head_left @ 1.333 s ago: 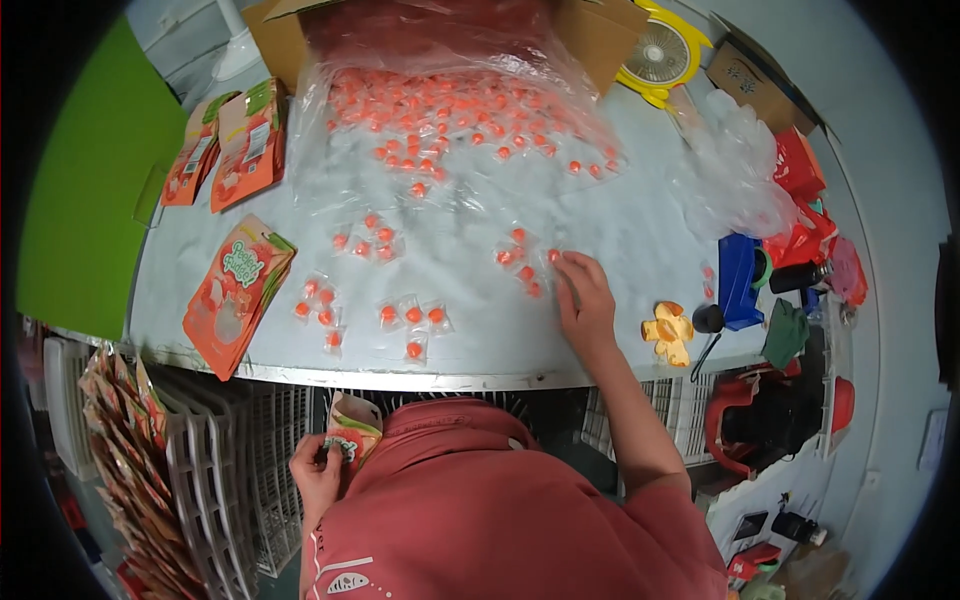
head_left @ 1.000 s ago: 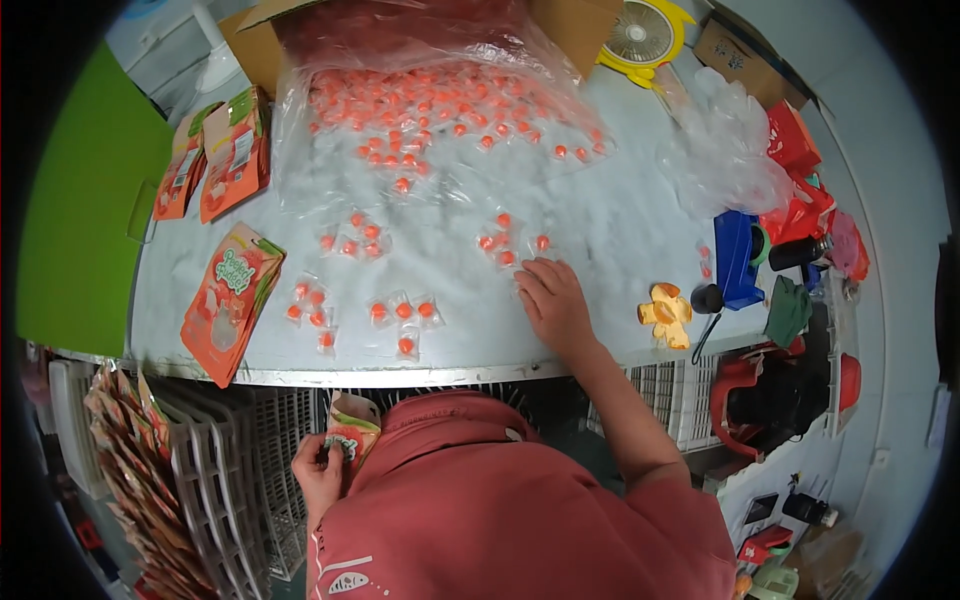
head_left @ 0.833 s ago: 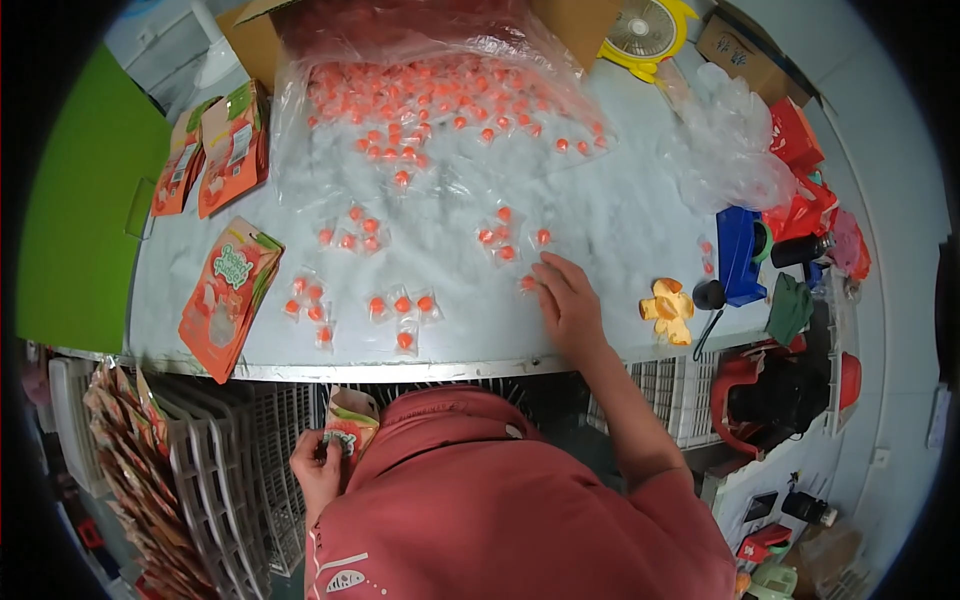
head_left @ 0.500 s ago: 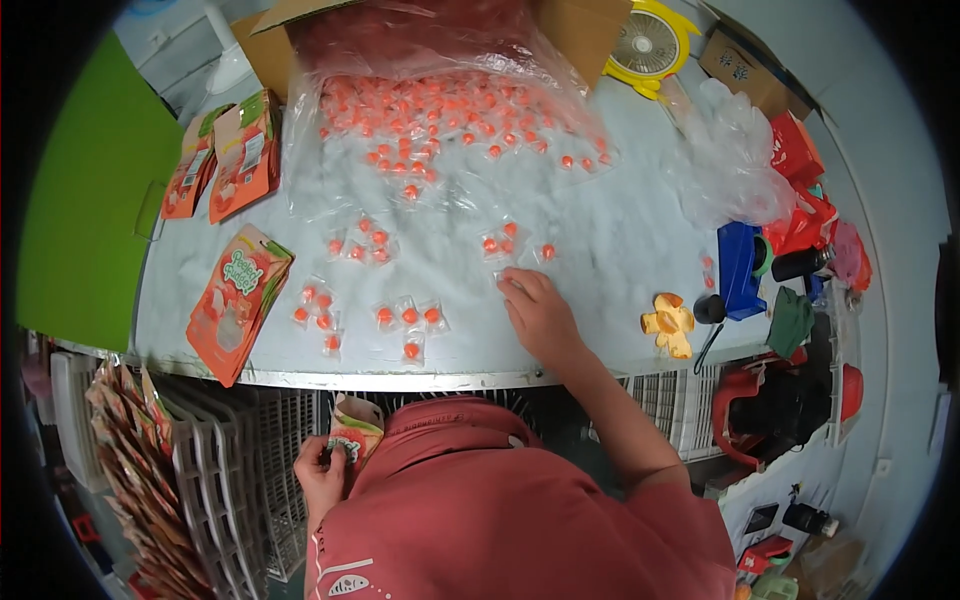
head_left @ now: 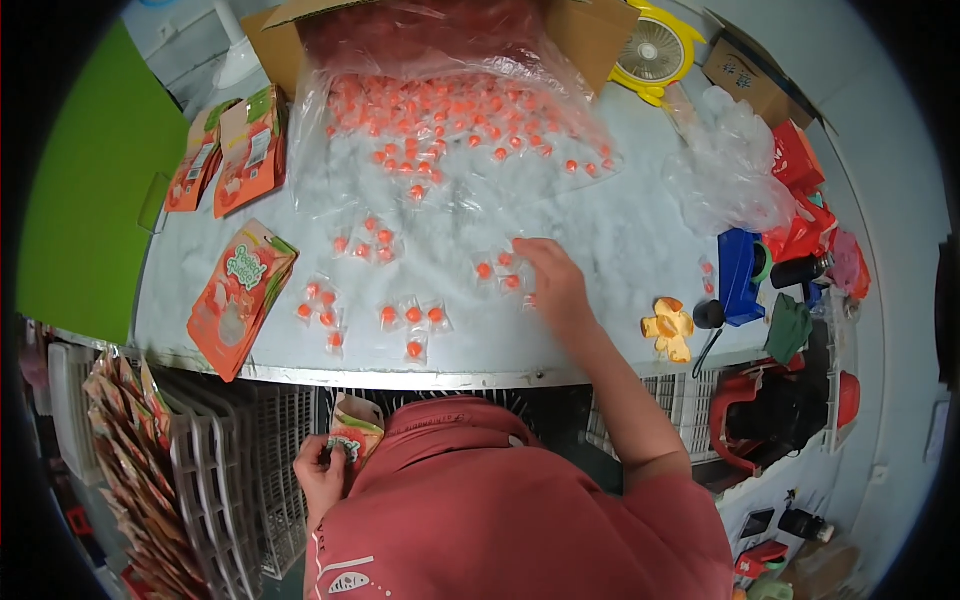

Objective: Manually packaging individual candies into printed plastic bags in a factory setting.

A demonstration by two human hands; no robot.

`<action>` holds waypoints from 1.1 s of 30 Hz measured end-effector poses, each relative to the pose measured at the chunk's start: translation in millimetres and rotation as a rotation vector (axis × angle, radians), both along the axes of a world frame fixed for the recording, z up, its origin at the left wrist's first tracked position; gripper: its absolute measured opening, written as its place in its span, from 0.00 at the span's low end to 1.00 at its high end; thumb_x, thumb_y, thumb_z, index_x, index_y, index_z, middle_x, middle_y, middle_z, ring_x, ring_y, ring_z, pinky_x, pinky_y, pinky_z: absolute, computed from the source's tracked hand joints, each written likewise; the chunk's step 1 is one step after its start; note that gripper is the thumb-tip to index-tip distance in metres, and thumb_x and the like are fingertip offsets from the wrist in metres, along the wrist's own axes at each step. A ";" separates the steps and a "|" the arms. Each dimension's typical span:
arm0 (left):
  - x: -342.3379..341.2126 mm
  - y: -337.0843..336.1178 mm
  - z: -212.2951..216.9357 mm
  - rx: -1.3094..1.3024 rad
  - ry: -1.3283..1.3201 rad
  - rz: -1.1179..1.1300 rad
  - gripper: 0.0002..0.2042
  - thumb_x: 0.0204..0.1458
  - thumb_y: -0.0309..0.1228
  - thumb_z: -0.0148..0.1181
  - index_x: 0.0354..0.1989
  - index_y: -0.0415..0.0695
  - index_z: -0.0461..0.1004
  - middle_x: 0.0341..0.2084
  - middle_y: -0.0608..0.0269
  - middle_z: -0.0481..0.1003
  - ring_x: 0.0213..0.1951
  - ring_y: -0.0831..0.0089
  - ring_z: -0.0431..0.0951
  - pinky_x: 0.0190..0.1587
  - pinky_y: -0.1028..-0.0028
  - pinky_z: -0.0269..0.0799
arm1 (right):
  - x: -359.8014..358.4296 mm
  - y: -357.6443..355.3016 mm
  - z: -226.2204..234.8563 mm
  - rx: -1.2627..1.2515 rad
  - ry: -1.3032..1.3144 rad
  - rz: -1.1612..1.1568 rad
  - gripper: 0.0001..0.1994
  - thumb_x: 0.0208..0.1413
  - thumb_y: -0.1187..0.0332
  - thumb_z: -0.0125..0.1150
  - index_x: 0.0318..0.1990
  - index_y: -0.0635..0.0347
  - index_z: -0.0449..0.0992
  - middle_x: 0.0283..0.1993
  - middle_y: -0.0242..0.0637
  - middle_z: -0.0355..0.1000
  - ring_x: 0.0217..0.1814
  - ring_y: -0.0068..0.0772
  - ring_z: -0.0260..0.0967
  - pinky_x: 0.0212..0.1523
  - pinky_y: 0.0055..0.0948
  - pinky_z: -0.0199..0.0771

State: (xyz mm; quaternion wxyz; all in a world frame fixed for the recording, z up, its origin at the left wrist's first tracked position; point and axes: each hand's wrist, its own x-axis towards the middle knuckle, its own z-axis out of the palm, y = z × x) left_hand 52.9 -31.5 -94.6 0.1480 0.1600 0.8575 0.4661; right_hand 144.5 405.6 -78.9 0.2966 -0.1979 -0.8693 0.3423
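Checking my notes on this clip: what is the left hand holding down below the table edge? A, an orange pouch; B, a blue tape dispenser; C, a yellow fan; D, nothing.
A: the left hand grips an orange pouch below the table edge.

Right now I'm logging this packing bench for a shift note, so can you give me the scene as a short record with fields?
left hand: left hand holds an orange printed pouch below the table edge
right hand: right hand lies on the table, fingers at a few small clear packets with orange sweets
loose packets: more of them in small groups near the front edge
bulk supply: large clear bag of orange sweets spilling from a cardboard box
pouches: flat orange pouches on the table's left side
right side: crumpled clear plastic, blue tool
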 end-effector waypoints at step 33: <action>-4.7 5.4 -1.3 0.055 0.103 -0.077 0.04 0.50 0.20 0.59 0.31 0.32 0.73 0.23 0.58 0.66 0.24 0.72 0.65 0.27 0.73 0.61 | 69.2 -7.1 25.0 0.022 -0.281 -0.133 0.15 0.54 0.79 0.57 0.49 0.60 0.76 0.44 0.41 0.73 0.39 0.42 0.75 0.40 0.33 0.75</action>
